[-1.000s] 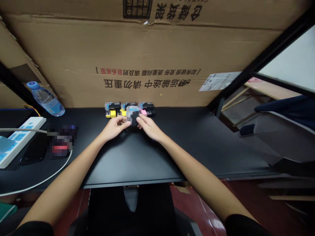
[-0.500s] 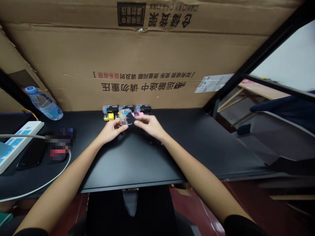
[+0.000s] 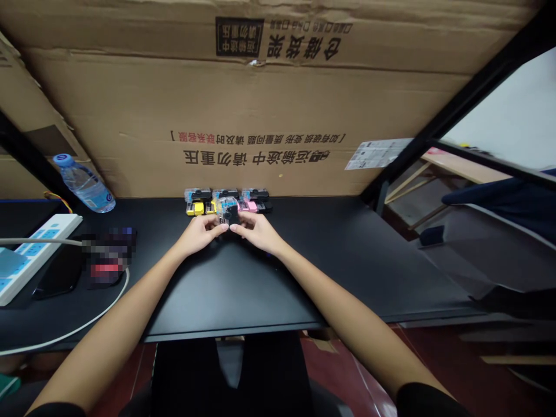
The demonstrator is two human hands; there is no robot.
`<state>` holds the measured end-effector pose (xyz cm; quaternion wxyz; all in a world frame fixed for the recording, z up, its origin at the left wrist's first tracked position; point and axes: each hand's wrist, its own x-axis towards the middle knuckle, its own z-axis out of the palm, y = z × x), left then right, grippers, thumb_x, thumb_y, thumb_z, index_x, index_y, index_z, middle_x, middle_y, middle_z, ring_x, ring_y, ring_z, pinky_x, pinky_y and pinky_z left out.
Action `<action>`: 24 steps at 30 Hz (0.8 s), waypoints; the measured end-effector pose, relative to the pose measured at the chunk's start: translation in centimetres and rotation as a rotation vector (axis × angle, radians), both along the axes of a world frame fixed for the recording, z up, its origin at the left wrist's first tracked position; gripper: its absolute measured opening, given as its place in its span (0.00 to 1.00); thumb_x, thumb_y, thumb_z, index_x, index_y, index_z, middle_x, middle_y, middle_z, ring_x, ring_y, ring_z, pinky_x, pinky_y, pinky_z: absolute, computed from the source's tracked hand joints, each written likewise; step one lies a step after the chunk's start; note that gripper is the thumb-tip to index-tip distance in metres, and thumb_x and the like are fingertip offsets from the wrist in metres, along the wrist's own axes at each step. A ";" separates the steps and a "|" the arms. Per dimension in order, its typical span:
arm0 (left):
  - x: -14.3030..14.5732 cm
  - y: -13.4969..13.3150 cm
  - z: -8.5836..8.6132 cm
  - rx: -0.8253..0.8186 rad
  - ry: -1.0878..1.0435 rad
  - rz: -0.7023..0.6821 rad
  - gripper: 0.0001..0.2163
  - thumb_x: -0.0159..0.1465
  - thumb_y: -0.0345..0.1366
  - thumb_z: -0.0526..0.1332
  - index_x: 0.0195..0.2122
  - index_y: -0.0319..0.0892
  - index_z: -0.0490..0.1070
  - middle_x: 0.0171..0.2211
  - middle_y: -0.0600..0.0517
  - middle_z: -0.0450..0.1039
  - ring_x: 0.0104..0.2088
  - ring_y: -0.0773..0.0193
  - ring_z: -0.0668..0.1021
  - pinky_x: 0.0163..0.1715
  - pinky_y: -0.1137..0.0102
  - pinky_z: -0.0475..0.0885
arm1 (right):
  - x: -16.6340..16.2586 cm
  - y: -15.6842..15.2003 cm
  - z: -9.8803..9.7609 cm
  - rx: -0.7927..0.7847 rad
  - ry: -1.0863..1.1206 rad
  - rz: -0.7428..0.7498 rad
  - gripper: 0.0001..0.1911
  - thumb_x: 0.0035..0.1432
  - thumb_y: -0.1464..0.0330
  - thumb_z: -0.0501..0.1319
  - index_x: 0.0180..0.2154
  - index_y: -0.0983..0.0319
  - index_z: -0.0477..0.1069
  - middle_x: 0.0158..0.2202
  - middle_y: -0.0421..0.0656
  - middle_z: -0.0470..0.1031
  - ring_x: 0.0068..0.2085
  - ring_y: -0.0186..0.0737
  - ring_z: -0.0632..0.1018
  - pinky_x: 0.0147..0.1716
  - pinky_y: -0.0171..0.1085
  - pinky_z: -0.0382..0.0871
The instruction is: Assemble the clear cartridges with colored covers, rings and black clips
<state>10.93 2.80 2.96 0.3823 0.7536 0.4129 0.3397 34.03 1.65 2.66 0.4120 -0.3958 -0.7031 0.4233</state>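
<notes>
Between both hands, above the far half of the black table (image 3: 226, 289), is a small clear-and-black plastic device (image 3: 229, 213) with some blue showing inside. My left hand (image 3: 204, 233) grips its left side, thumb at the lower edge. From the right, my right hand (image 3: 258, 230) pinches it with the thumb at its near corner. Just beyond lie similar clear, black and blue devices in a row, a left one (image 3: 198, 195) and a right one (image 3: 255, 195). Yellow pieces (image 3: 196, 208) and pink pieces (image 3: 249, 206) sit in front of them, partly covered by the held device and my fingers.
A large cardboard sheet (image 3: 260, 104) stands along the table's back edge. At the left are a water bottle (image 3: 84, 182), a white power strip (image 3: 39, 249), a dark phone-like object (image 3: 61, 269) and a white cable (image 3: 104, 310). A black frame post (image 3: 403, 147) rises at the right.
The held device has turned more upright. My right hand has shifted slightly left and down, closer to my left hand. The whole view has moved a little.
</notes>
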 end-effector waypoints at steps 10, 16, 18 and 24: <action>-0.3 0.0 -0.6 0.103 0.096 -0.029 0.20 0.74 0.52 0.60 0.37 0.41 0.81 0.30 0.51 0.80 0.32 0.59 0.79 0.37 0.67 0.71 | 0.4 -0.1 -0.2 -0.275 0.195 0.163 0.29 0.67 0.49 0.70 0.60 0.61 0.76 0.49 0.49 0.83 0.46 0.44 0.86 0.45 0.45 0.86; -0.3 -0.6 0.2 0.271 0.276 -0.013 0.19 0.78 0.46 0.54 0.42 0.45 0.84 0.46 0.47 0.85 0.45 0.54 0.83 0.47 0.65 0.73 | 0.3 -0.1 -0.7 -0.307 0.253 0.198 0.35 0.66 0.50 0.71 0.68 0.57 0.73 0.54 0.50 0.83 0.50 0.43 0.85 0.53 0.47 0.84; -0.3 -0.8 0.5 0.303 0.341 0.013 0.19 0.78 0.46 0.55 0.43 0.47 0.85 0.49 0.47 0.85 0.47 0.52 0.84 0.48 0.65 0.74 | 0.3 0.0 -0.9 -0.282 0.212 0.168 0.36 0.67 0.49 0.70 0.70 0.57 0.72 0.52 0.49 0.83 0.48 0.43 0.85 0.51 0.48 0.84; -0.7 -0.6 0.7 0.341 0.365 0.149 0.16 0.76 0.44 0.57 0.48 0.49 0.86 0.50 0.47 0.86 0.49 0.51 0.85 0.49 0.63 0.76 | 1.1 2.8 0.4 0.187 -0.130 -0.130 0.31 0.70 0.52 0.66 0.69 0.55 0.74 0.59 0.51 0.77 0.57 0.50 0.79 0.58 0.52 0.78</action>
